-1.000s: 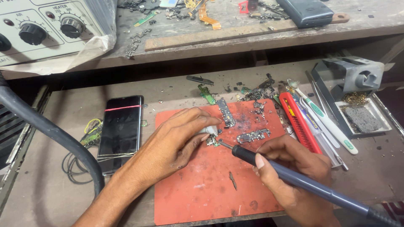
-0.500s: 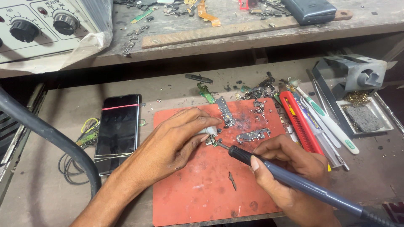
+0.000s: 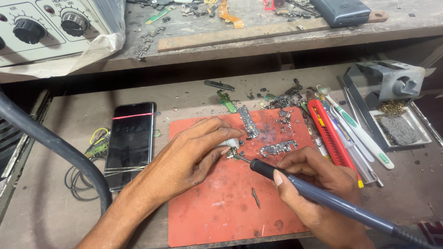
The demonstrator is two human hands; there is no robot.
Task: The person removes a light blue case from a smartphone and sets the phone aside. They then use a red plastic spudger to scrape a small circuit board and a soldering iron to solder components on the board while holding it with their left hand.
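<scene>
On the orange work mat (image 3: 217, 216), the left hand (image 3: 191, 159) lies palm down with its fingers curled, thumb and fingertips pinching a small pale component (image 3: 232, 144) against the mat near its upper centre. Just right of it, the right hand (image 3: 314, 177) is closed in a pen grip around the grey soldering iron (image 3: 323, 196), whose black collar and metal tip point left and meet the component at the left fingertips. Beside the tip, on the mat, lie a metal bracket (image 3: 278, 148), a narrow circuit strip (image 3: 248, 122) and a dark sliver (image 3: 255, 197) nearer the front edge. To the right of the mat, close to the right hand, a red utility knife (image 3: 328, 136), a white-and-green toothbrush (image 3: 360, 131) and tweezers lie side by side, with a soldering iron stand (image 3: 392, 85) and its sponge tray beyond. Left of the mat, beside the left forearm, rests a dark smartphone (image 3: 130, 140) over loose wires, and a thick black hose (image 3: 50, 143) crosses the left foreground. Behind, on the upper shelf, stands a hot-air station (image 3: 46, 30) with knobs.
</scene>
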